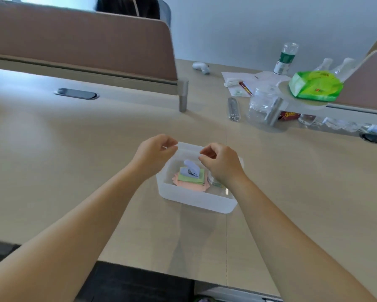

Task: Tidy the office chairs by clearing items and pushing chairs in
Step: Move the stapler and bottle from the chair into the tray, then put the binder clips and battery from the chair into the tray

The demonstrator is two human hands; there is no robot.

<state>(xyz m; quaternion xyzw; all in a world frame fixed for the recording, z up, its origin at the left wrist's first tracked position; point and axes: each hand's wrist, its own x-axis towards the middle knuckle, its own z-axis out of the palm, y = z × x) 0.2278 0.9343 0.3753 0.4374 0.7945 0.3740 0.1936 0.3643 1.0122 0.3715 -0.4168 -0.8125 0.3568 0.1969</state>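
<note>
A translucent white plastic box (pixel 196 203) stands on the light wooden desk (pixel 74 149) in front of me. Inside it lie a pale purple hole punch (pixel 191 170) on a stack of green and pink paper sheets (pixel 189 184). My left hand (pixel 154 155) hovers at the box's far left corner with its fingers loosely curled, the fingertips close to the rim. My right hand (pixel 222 164) is over the box's right side, also loosely curled and holding nothing. No chair shows clearly; a dark shape (pixel 139 284) lies below the desk's near edge.
A brown divider panel (pixel 74 40) runs along the far left, with a person (pixel 128 5) seated behind it. At the right are a water bottle (pixel 284 59), a green packet (pixel 316 86), a clear jar (pixel 261 107), a metal clip strip (pixel 233 110) and papers. A cable grommet (pixel 76 93) sits far left.
</note>
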